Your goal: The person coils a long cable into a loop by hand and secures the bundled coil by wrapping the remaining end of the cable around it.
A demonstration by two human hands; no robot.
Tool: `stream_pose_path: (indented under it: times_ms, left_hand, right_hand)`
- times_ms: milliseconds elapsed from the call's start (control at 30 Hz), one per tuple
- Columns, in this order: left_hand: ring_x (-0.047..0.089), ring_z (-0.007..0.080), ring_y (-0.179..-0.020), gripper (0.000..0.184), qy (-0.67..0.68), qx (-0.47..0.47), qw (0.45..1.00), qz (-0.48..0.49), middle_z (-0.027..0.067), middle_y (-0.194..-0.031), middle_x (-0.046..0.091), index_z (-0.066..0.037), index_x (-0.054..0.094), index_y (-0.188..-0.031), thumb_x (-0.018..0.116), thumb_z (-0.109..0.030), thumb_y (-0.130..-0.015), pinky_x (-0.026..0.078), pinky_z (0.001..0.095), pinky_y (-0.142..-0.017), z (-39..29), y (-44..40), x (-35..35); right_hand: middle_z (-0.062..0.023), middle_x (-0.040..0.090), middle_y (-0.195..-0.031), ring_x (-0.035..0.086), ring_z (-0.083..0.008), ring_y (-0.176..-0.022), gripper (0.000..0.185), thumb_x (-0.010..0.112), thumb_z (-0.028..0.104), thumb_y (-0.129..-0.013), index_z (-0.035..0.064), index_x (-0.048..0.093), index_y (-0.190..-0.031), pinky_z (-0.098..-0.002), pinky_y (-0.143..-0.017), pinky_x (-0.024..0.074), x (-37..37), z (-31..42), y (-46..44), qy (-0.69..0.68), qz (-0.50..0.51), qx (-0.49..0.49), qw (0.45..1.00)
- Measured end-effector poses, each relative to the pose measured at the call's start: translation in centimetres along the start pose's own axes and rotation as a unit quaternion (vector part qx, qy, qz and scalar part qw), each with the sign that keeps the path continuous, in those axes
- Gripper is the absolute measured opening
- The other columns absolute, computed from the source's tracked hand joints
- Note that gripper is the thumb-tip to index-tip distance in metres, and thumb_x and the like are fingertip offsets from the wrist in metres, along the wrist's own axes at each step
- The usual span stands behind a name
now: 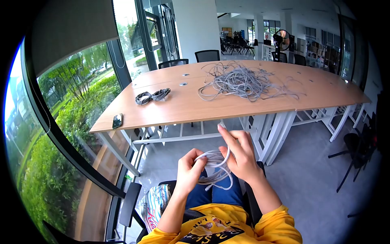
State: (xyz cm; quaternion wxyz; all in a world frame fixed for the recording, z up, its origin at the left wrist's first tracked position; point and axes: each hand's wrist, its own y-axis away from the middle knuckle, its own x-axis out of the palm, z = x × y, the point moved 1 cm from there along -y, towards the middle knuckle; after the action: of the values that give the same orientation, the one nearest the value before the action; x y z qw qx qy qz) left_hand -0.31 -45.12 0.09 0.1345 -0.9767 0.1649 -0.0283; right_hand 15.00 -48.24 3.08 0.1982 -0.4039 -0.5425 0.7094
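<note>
Above my lap, my left hand (189,169) is closed around one side of a coiled light-grey cable (213,156), with thumb and fingers pinching the loops. My right hand (242,156) is at the coil's other side, its fingers bent around a strand of the same cable. A short length of cable (221,122) shows just past my right index fingertip, close to the table's front edge. Several loops hang below my hands, and a loose end (208,188) dangles over my jeans.
On the wooden table (162,114) lie a large tangled heap of grey cables (243,81), a tied dark cable bundle (152,96) and a phone (117,120). A patterned bag (154,205) sits beside me at the left. Chairs (207,55) stand behind the table; windows line the left.
</note>
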Motion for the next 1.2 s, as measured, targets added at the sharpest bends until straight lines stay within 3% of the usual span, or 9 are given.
stream_pose_path:
  times_ms: [100,300,533,700,1067,1200]
  left_hand:
    - [0.039,0.0038,-0.054,0.012,0.003,0.009,1.0,-0.001,-0.0017,-0.059,0.046,0.001,0.049,-0.072,0.048,-0.009,-0.078,0.032,0.0187,-0.049,-0.5,0.5,-0.1]
    - [0.04,0.0043,-0.056,0.009,0.03,0.021,0.999,-0.006,-0.0012,-0.061,0.047,0.0,0.047,-0.073,0.049,-0.008,-0.076,0.033,0.0191,-0.05,0.7,0.1,0.0]
    - [0.043,0.0059,-0.057,0.009,-0.033,0.035,0.998,-0.042,0.0025,-0.06,0.049,0.001,0.046,-0.075,0.049,-0.008,-0.076,0.036,0.0216,-0.051,1.3,-0.5,0.0]
    - [0.043,0.0071,-0.057,0.009,-0.067,0.038,0.995,-0.064,0.0039,-0.059,0.049,0.0,0.045,-0.075,0.047,-0.009,-0.077,0.037,0.0228,-0.051,1.5,-0.8,-0.2]
    - [0.039,0.0047,-0.056,0.007,0.007,0.002,1.0,-0.019,0.0013,-0.062,0.046,-0.001,0.042,-0.083,0.044,-0.008,-0.081,0.032,0.0205,-0.048,0.7,-0.4,-0.2]
    - [0.04,0.0071,-0.055,0.009,0.006,0.002,1.0,-0.023,0.0032,-0.061,0.047,-0.001,0.042,-0.084,0.044,-0.009,-0.081,0.034,0.022,-0.049,1.1,-0.7,-0.1]
  right_hand:
    - [-0.0076,0.051,-0.084,0.048,-0.0215,-0.07,0.047,0.066,0.007,-0.068,0.0031,0.051,-0.113,-0.0314,-0.065,0.0388,-0.2,0.3,0.1,-0.024,-0.02,-0.04,0.999]
    - [-0.0107,0.058,-0.084,0.055,-0.022,-0.071,0.033,0.062,-0.004,-0.068,-0.0008,0.056,-0.1,-0.0285,-0.062,0.0448,0.3,0.6,0.7,-0.139,-0.019,0.003,0.99]
    - [-0.0108,0.056,-0.077,0.053,-0.0239,-0.062,0.017,0.057,-0.005,-0.071,-0.0011,0.055,-0.088,-0.0299,-0.056,0.0423,1.0,0.5,1.0,-0.189,0.015,-0.023,0.982]
    - [-0.011,0.053,-0.071,0.051,-0.0239,-0.059,0.017,0.058,-0.006,-0.069,-0.0017,0.055,-0.086,-0.0306,-0.053,0.04,1.8,0.1,1.3,-0.191,0.033,-0.039,0.98]
    - [-0.009,0.054,-0.067,0.052,-0.0196,-0.056,0.019,0.063,-0.003,-0.069,-0.0027,0.06,-0.088,-0.028,-0.05,0.0412,2.0,-0.6,0.9,-0.196,0.029,0.024,0.98]
    - [-0.0085,0.054,-0.066,0.052,-0.0199,-0.055,0.018,0.063,-0.002,-0.069,-0.002,0.059,-0.087,-0.0277,-0.049,0.0411,1.6,-0.8,0.4,-0.136,0.004,0.008,0.991]
